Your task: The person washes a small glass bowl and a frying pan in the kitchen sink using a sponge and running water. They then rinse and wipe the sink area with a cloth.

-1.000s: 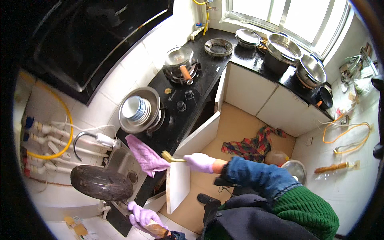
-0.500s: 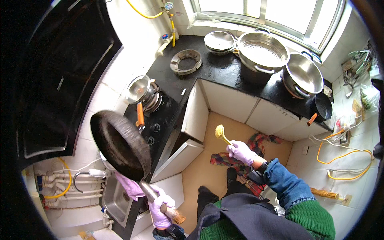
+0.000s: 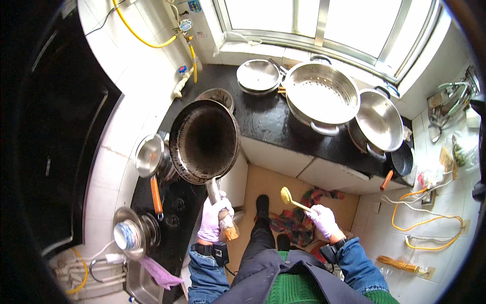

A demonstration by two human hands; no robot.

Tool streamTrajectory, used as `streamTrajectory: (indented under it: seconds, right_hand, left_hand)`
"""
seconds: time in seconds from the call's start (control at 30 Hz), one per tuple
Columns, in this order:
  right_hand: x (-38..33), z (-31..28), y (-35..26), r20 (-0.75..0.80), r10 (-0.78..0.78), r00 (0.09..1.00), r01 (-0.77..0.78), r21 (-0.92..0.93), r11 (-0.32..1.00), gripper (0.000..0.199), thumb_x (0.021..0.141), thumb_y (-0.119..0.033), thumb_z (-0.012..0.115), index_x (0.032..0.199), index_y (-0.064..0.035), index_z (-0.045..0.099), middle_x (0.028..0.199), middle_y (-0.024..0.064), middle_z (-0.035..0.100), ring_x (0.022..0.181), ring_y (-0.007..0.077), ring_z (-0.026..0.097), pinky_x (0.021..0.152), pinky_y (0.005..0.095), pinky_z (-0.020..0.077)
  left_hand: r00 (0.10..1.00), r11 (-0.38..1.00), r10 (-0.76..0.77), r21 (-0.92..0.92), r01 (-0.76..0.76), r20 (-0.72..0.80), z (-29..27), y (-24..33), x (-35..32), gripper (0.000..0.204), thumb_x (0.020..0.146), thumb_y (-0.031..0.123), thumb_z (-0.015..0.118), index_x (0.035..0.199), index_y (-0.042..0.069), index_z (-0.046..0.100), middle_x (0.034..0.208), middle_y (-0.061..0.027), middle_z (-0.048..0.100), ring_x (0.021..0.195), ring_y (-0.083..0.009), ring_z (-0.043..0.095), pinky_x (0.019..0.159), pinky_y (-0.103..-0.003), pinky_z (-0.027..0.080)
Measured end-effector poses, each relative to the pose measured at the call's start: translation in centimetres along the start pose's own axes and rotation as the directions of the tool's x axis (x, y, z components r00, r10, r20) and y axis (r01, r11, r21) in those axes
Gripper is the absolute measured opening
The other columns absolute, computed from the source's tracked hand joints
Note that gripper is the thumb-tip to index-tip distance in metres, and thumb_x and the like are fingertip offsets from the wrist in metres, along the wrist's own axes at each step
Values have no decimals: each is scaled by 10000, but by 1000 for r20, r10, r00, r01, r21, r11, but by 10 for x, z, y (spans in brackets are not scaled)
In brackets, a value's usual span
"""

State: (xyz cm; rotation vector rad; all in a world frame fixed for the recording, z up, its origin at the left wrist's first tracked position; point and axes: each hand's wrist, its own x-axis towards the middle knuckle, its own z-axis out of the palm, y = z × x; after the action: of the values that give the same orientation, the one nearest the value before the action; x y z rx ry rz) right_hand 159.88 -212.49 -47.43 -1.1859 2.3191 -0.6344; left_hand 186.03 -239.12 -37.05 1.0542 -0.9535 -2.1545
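In my gloved left hand (image 3: 216, 219) is the handle of a dark, worn wok (image 3: 205, 144), its fingers wrapped round it; the wooden end sticks out below. The wok is raised, its hollow facing me, and partly covers a round burner ring (image 3: 218, 95) on the black counter. My gloved right hand (image 3: 323, 220) grips a long-handled yellow brush (image 3: 286, 195), its head pointing up and left over the floor. Left of the wok, a saucepan with an orange handle (image 3: 157, 197) and a lid (image 3: 150, 155) sits on the stove (image 3: 167, 215).
Steel pots stand under the window: a perforated steamer (image 3: 324, 96), a deep pot (image 3: 379, 121) and shallow pans (image 3: 258, 76). A small black pan (image 3: 402, 159) sits at the right end. Stacked bowls (image 3: 129, 235) and a purple cloth (image 3: 157, 273) are by the sink; a rag (image 3: 304, 215) lies on the floor.
The wok has swung from the left, over the stove side, to the right and become more upright. I have stepped toward the window counter; the brush stays in my right hand.
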Motion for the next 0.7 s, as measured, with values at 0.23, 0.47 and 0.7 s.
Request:
streamTrajectory:
  seconds: [0.23, 0.47, 0.7]
  right_hand:
    - [91, -2, -50, 83, 185, 979, -200, 249, 947, 209, 920, -246, 705, 950, -40, 715, 696, 91, 638, 618, 164, 585, 596, 329, 467]
    - [176, -3, -92, -13, 120, 993, -114, 225, 968, 274, 886, -359, 711, 914, -87, 721, 859, 137, 672, 816, 342, 659, 711, 419, 507]
    - [261, 22, -121, 16, 284, 959, -279, 249, 927, 488, 842, -365, 748, 1244, -129, 601, 996, 192, 703, 939, 396, 676, 803, 482, 535]
  left_hand:
    - [997, 993, -52, 99, 56, -48, -15, 43, 167, 246, 865, 68, 695, 1037, 39, 520, 720, -61, 580, 550, -181, 597, 501, -291, 507]
    - [993, 994, -81, 67, 86, -81, -28, 67, 273, 249, 871, 39, 673, 1057, 14, 508, 768, -64, 573, 616, -179, 611, 555, -318, 537]
    - [986, 987, -117, 101, 129, -118, -35, 65, 299, 214, 891, 90, 680, 1040, 70, 528, 785, -23, 561, 613, -139, 569, 555, -284, 523]
